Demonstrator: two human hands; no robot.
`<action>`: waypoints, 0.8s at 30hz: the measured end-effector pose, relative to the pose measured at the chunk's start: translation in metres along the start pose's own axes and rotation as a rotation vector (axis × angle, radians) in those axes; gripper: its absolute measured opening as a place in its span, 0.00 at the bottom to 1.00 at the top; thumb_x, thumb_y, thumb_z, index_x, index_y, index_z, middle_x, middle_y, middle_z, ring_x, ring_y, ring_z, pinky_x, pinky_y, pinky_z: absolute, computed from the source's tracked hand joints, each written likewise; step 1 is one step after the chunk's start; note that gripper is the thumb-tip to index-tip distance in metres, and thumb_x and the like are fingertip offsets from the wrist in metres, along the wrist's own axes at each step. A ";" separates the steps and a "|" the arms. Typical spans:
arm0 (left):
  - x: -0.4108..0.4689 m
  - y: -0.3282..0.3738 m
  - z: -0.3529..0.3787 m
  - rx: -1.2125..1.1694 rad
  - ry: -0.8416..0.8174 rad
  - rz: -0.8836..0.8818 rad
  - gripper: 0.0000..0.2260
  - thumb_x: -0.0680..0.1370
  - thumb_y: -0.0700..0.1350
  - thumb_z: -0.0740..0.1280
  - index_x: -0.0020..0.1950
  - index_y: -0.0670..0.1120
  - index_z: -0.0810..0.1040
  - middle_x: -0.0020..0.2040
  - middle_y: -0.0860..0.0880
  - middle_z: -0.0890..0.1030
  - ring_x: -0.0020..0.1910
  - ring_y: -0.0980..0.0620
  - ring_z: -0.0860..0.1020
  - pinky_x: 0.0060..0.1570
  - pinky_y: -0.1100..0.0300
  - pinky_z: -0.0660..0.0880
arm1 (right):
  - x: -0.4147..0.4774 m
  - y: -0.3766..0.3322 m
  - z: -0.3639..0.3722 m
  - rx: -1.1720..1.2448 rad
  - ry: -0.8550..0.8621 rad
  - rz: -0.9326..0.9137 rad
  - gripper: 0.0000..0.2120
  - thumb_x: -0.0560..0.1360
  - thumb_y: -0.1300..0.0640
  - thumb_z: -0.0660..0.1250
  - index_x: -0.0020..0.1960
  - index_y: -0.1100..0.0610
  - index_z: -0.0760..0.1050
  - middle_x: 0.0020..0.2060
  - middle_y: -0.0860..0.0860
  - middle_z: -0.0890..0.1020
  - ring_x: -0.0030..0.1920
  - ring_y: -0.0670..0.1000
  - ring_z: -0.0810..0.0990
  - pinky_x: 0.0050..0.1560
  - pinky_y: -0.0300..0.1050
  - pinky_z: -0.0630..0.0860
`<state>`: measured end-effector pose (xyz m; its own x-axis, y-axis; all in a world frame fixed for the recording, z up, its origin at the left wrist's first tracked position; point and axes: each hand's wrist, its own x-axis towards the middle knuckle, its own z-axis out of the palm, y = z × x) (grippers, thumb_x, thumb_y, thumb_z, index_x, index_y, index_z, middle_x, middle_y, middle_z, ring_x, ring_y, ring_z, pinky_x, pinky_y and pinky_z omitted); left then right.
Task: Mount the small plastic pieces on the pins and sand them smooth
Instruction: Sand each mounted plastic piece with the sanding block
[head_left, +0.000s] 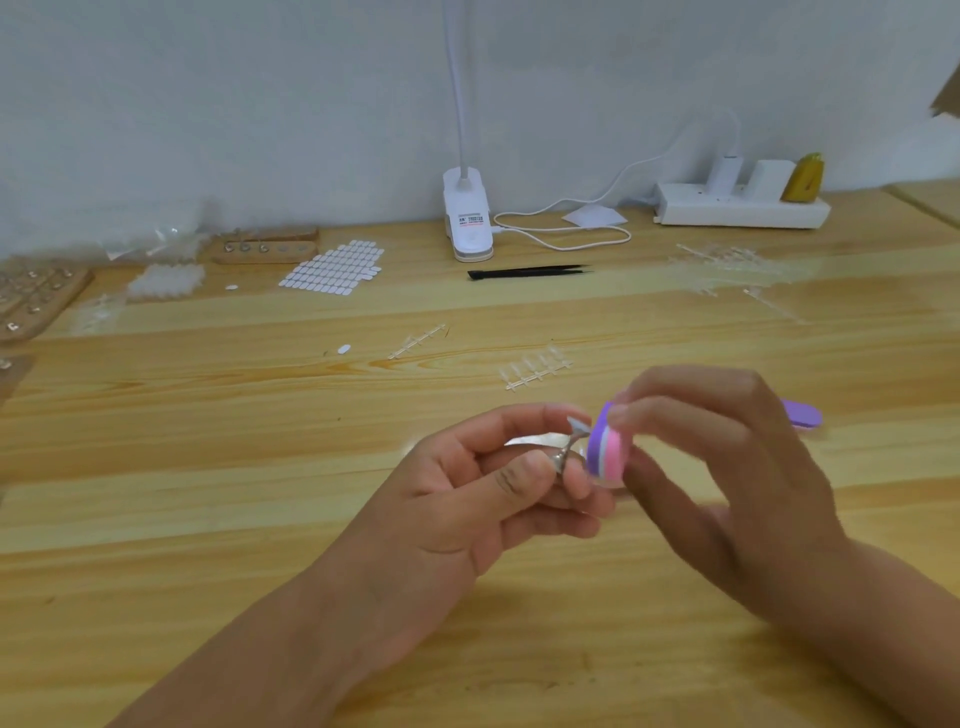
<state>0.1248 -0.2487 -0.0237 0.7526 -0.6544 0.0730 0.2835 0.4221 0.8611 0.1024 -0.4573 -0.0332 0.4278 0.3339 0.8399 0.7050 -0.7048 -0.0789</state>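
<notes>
Head view, nearest first: the left hand (467, 493) pinches a metal pin (563, 456) between thumb and fingers, stem tilted up to the right, with a small plastic piece (577, 425) seated on top. Just to its right, the right hand (727, 467) grips a purple-and-pink sanding file (609, 449). The file's long axis runs rightward behind the fingers (this hand is blurred), and its near end seems to touch the piece. Farther back lie strips of unmounted pieces (535, 366), then black tweezers (524, 272).

Both forearms reach forward, the left hand (483, 483) pinching with curled fingers, the right hand (727, 467) gripping beside it.
</notes>
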 end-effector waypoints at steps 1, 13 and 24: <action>0.000 0.000 0.000 -0.004 0.003 -0.004 0.11 0.78 0.40 0.66 0.59 0.44 0.82 0.43 0.45 0.83 0.46 0.47 0.83 0.49 0.57 0.78 | 0.000 0.006 -0.001 -0.025 -0.010 0.030 0.10 0.82 0.61 0.64 0.63 0.57 0.71 0.58 0.50 0.75 0.59 0.49 0.75 0.63 0.39 0.69; 0.000 0.000 -0.001 -0.038 -0.005 -0.020 0.12 0.77 0.41 0.66 0.59 0.43 0.81 0.43 0.46 0.82 0.46 0.47 0.83 0.50 0.56 0.78 | 0.003 0.008 -0.004 -0.039 0.048 0.074 0.11 0.82 0.60 0.64 0.64 0.55 0.71 0.58 0.44 0.73 0.60 0.46 0.73 0.63 0.37 0.67; -0.001 0.003 -0.001 -0.069 -0.018 -0.070 0.13 0.79 0.41 0.63 0.62 0.43 0.80 0.43 0.47 0.81 0.46 0.49 0.82 0.47 0.56 0.78 | 0.002 0.000 -0.007 -0.059 0.096 0.030 0.13 0.80 0.59 0.67 0.64 0.55 0.71 0.57 0.45 0.75 0.59 0.47 0.75 0.61 0.39 0.70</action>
<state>0.1254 -0.2466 -0.0220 0.7190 -0.6946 0.0231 0.3757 0.4164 0.8279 0.0996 -0.4612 -0.0281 0.3905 0.2527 0.8852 0.6566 -0.7505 -0.0754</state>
